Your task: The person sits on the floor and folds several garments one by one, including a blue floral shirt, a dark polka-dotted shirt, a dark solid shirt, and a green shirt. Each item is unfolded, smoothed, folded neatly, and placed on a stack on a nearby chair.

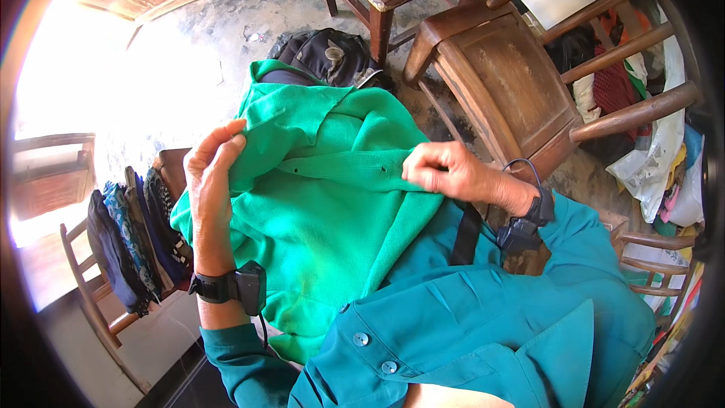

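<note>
A green knitted garment (317, 226) lies spread over my lap, with folds and a band that has small holes in it. My left hand (215, 161) pinches the garment's upper left part between thumb and fingertips. On the other side, my right hand (444, 170) is closed around the right end of the holed band. Both wrists wear black strapped devices with cables. The garment's lower part runs down beside my teal buttoned shirt (481, 323).
A wooden chair (510, 79) stands close at the right, with bagged clothes (612, 79) behind it. Dark bundled fabric (334, 56) lies on the floor ahead, near a wooden table (380, 3) bearing cloth. Folded garments (127, 238) hang over a chair at the left.
</note>
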`<act>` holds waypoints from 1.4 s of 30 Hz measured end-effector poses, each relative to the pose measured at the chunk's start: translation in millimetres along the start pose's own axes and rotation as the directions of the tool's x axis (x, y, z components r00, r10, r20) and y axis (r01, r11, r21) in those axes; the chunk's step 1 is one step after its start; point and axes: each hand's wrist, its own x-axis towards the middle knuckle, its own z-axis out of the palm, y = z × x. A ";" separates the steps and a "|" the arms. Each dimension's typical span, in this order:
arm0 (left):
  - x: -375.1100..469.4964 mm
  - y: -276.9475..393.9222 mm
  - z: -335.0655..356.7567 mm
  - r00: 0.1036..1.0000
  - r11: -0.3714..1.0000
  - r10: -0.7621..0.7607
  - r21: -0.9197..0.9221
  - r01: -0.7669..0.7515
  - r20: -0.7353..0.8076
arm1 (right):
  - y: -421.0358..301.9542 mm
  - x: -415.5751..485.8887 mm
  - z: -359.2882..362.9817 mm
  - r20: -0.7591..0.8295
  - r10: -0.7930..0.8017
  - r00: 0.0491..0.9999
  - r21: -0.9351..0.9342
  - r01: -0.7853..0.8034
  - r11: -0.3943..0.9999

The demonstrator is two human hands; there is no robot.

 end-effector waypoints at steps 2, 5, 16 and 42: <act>-8.1 -10.4 -5.5 0.999 1.000 0.023 0.020 -0.024 0.035 | 5.5 0.1 -0.2 -0.044 0.134 0.990 0.152 -0.126 0.980; -17.5 -26.4 -14.7 0.999 1.000 0.013 0.027 -0.014 0.029 | 8.3 3.8 -2.2 -0.122 -0.016 0.992 -0.167 -0.005 0.986; -42.9 -41.7 -31.5 1.000 1.000 -0.015 0.003 0.015 -0.011 | -13.2 19.1 -4.3 -0.005 0.087 0.996 -0.245 -0.085 0.966; -35.3 -4.9 80.3 0.958 0.902 -0.002 -0.413 0.125 0.286 | -73.8 34.3 24.8 0.121 -0.372 0.920 -0.405 0.388 0.828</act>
